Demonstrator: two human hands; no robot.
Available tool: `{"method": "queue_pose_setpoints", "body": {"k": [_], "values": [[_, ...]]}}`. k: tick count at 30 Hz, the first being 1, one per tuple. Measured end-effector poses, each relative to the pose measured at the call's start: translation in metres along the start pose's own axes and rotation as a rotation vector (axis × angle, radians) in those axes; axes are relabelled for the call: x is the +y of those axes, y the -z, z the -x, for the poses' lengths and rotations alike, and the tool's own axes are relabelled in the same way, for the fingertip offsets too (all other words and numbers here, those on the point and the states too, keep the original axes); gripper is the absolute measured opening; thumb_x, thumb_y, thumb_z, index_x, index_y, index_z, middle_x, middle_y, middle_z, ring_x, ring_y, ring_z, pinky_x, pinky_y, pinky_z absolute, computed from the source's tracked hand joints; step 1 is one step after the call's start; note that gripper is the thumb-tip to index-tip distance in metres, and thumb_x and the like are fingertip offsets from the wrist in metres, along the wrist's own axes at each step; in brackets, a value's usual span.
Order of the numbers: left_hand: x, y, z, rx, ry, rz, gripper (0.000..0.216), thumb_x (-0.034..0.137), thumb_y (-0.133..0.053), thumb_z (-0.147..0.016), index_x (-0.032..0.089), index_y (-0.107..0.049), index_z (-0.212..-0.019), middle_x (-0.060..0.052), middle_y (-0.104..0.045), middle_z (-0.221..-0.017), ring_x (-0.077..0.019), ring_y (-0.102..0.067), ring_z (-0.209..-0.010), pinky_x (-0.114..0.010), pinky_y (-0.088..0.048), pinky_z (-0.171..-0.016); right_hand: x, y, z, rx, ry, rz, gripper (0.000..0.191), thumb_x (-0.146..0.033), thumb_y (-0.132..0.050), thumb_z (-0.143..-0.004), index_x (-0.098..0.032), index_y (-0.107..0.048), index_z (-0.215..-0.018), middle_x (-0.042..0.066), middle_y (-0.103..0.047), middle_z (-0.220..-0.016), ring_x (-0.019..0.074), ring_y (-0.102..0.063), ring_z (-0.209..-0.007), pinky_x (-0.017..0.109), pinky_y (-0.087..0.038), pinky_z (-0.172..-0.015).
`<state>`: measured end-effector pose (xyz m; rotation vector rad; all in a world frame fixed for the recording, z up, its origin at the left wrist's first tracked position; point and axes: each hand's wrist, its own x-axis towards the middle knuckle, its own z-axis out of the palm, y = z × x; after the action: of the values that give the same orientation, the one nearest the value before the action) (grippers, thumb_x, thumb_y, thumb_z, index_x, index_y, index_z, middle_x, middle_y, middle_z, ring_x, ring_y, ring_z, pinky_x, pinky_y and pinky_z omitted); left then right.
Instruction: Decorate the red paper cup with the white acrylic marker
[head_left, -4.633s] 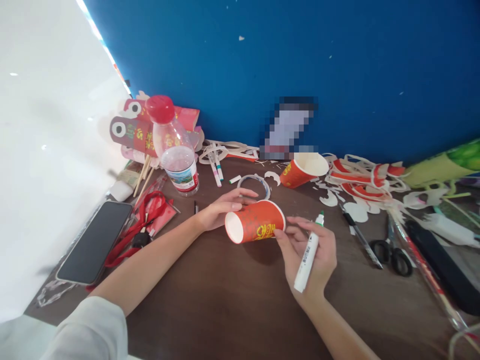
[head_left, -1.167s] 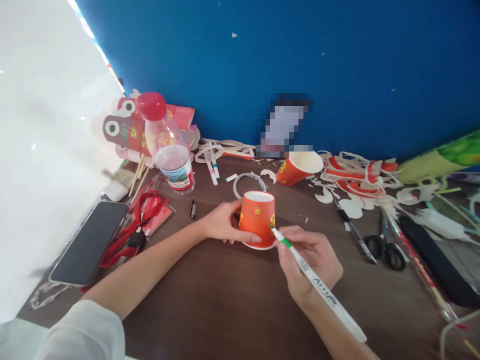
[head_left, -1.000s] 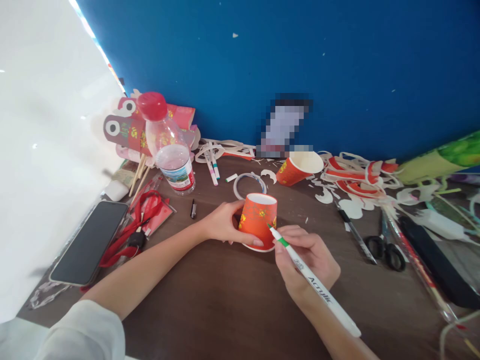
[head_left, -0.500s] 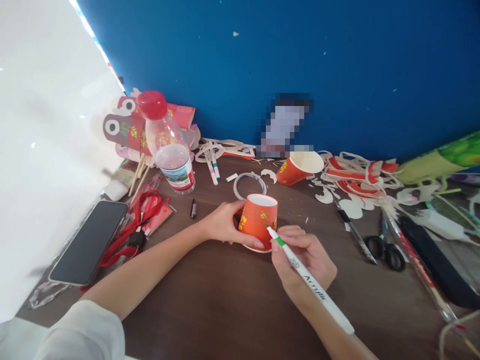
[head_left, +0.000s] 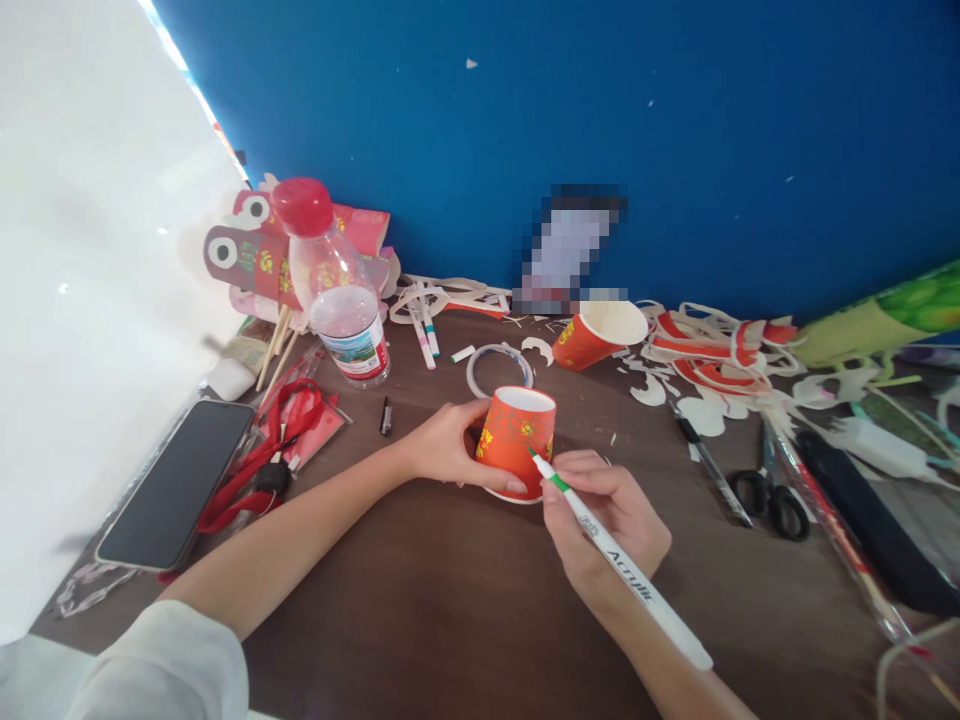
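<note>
Left hand (head_left: 448, 448) grips the upturned red paper cup (head_left: 517, 441) mid-table, fingers curled round its side. Right hand (head_left: 604, 520), at the cup's five o'clock, pinches a white marker (head_left: 621, 564), green tip touching the cup wall.

Pixelated object (head_left: 574, 250) (against blue wall), unidentifiable

Plenty of bare tabletop (head_left: 450, 610) up front – easy pass. Left blocked by phone (head_left: 174, 483) and bottle (head_left: 339, 300), right by scissors (head_left: 772, 490) and paper scraps (head_left: 712, 365) – tipped cup (head_left: 596, 337) behind.
</note>
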<state>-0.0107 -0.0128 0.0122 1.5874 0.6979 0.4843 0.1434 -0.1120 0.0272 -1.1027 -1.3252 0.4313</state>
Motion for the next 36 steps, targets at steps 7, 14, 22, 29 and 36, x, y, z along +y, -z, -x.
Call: {"method": "queue_pose_setpoints", "body": {"k": [7, 14, 22, 29, 36], "values": [[0.000, -0.001, 0.000, -0.006, -0.024, 0.002, 0.074, 0.045, -0.083, -0.056, 0.015, -0.055, -0.117, -0.009, -0.068, -0.108, -0.0237, -0.066, -0.094, -0.033, -0.054, -0.080, 0.001, 0.000, 0.002, 0.015, -0.005, 0.007, 0.012, -0.007, -0.062, -0.074, -0.017, -0.056, -0.077, 0.001, -0.058, -0.072, 0.0118, -0.061, -0.073, 0.024, -0.052, -0.062], [-0.002, -0.002, 0.001, -0.016, -0.027, 0.038, 0.071, 0.045, -0.082, -0.059, 0.014, -0.054, -0.117, -0.010, -0.068, -0.107, -0.0227, -0.066, -0.093, -0.032, -0.055, -0.077, -0.002, -0.001, 0.000, 0.042, -0.005, 0.037, 0.010, -0.009, -0.060, -0.076, -0.017, -0.054, -0.076, 0.001, -0.057, -0.069, 0.0115, -0.060, -0.069, 0.024, -0.052, -0.060], [-0.001, -0.001, 0.000, -0.034, 0.016, 0.130, 0.071, 0.040, -0.083, -0.058, 0.016, -0.054, -0.118, -0.011, -0.068, -0.109, -0.0238, -0.068, -0.094, -0.036, -0.057, -0.080, -0.002, -0.003, -0.002, 0.065, -0.010, 0.022, 0.010, -0.010, -0.059, -0.077, -0.017, -0.052, -0.076, 0.000, -0.056, -0.068, 0.0112, -0.060, -0.069, 0.023, -0.051, -0.058], [0.000, -0.001, 0.001, -0.038, 0.000, 0.134, 0.071, 0.040, -0.083, -0.058, 0.017, -0.053, -0.119, -0.011, -0.067, -0.111, -0.0229, -0.068, -0.092, -0.033, -0.057, -0.077, 0.008, 0.003, 0.002, 0.094, -0.038, -0.059, 0.010, -0.009, -0.059, -0.080, -0.016, -0.052, -0.082, 0.001, -0.057, -0.074, 0.0119, -0.060, -0.074, 0.025, -0.050, -0.064], [0.000, 0.002, 0.001, -0.058, 0.133, 0.119, 0.076, 0.049, -0.081, -0.059, 0.014, -0.051, -0.120, -0.007, -0.069, -0.087, -0.0090, -0.058, -0.045, -0.018, -0.045, -0.037, 0.006, -0.001, 0.005, 0.031, 0.060, -0.154, 0.009, -0.010, -0.057, -0.081, -0.017, -0.055, -0.087, 0.002, -0.057, -0.073, 0.0150, -0.061, -0.077, 0.030, -0.049, -0.069]]}}
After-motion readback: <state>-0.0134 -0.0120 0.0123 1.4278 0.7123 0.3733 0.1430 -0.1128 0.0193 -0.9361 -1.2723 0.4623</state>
